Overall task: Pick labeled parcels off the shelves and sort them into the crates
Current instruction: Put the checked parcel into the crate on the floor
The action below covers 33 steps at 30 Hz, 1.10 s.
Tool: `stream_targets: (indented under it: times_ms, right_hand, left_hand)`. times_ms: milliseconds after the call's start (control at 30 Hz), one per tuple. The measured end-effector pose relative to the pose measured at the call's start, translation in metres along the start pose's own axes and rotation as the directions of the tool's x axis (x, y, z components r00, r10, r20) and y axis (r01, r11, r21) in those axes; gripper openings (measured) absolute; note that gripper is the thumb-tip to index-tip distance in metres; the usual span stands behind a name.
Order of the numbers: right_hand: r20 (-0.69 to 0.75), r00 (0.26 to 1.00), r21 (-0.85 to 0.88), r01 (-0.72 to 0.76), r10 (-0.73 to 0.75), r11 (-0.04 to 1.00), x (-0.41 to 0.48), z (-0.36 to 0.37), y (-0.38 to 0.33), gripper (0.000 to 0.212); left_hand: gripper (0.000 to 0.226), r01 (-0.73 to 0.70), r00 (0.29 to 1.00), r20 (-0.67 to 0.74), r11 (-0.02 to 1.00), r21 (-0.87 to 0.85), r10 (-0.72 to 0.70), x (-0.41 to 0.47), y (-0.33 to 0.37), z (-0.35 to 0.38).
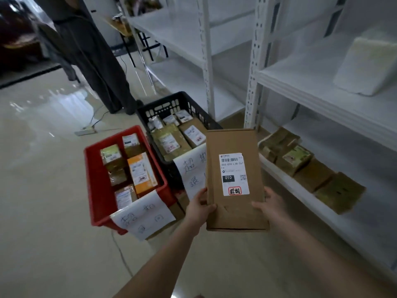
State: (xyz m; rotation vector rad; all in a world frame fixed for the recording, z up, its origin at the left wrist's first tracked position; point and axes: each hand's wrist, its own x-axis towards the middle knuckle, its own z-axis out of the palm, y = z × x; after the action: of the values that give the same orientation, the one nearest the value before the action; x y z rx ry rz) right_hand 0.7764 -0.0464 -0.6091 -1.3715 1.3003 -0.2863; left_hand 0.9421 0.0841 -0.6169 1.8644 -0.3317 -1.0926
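I hold a tall brown cardboard parcel (234, 183) upright in front of me, its white shipping label with a red stamp facing me. My left hand (199, 207) grips its lower left edge and my right hand (271, 206) grips its lower right edge. On the floor to the left stands a red crate (96, 190) with several labeled parcels inside and a handwritten paper sign on its front. Behind it sits a black crate (169, 106), also holding several parcels and carrying a paper sign partly hidden by my parcel.
White metal shelving (255, 67) runs along the right. Its bottom shelf holds several brown parcels (311, 168); a pale padded parcel (369, 65) lies on a higher shelf. A person in dark clothing (90, 50) stands behind the crates. A cable crosses the glossy floor.
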Motion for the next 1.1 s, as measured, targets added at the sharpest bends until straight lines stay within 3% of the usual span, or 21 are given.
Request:
stream_targets:
  times_ms: [267, 467, 667, 833, 1000, 1100]
  right_hand:
    - [0.187, 0.973, -0.140, 0.163, -0.136, 0.977, 0.030, 0.175, -0.108, 0.051]
    - [0.313, 0.945, -0.290, 0.187, -0.092, 0.939, 0.055, 0.285, -0.128, 0.051]
    - [0.489, 0.871, -0.423, 0.283, -0.047, 0.861, 0.087, 0.377, -0.146, 0.073]
    - [0.640, 0.768, -0.548, 0.472, -0.017, 0.691, 0.114, 0.441, -0.149, 0.085]
    - [0.765, 0.643, -0.609, 0.705, 0.034, 0.364, 0.125, 0.476, -0.132, 0.103]
    - [0.812, 0.583, -0.575, 0.785, 0.040, 0.232, 0.130, 0.497, -0.119, 0.104]
  left_hand:
    - [0.058, 0.017, 0.963, -0.266, 0.994, -0.108, -0.045, 0.043, 0.006, -0.171]
    - [0.059, 0.083, 0.914, -0.385, 0.986, -0.144, -0.133, 0.069, -0.020, -0.265]
    - [0.062, 0.212, 0.802, -0.571, 0.977, 0.001, -0.173, 0.100, -0.036, -0.335]
    - [0.061, 0.438, 0.724, -0.663, 0.870, 0.228, -0.191, 0.133, -0.051, -0.381]
    - [0.054, 0.532, 0.694, -0.686, 0.797, 0.287, -0.217, 0.167, -0.063, -0.391]
    - [0.051, 0.552, 0.696, -0.683, 0.773, 0.313, -0.220, 0.188, -0.071, -0.392]
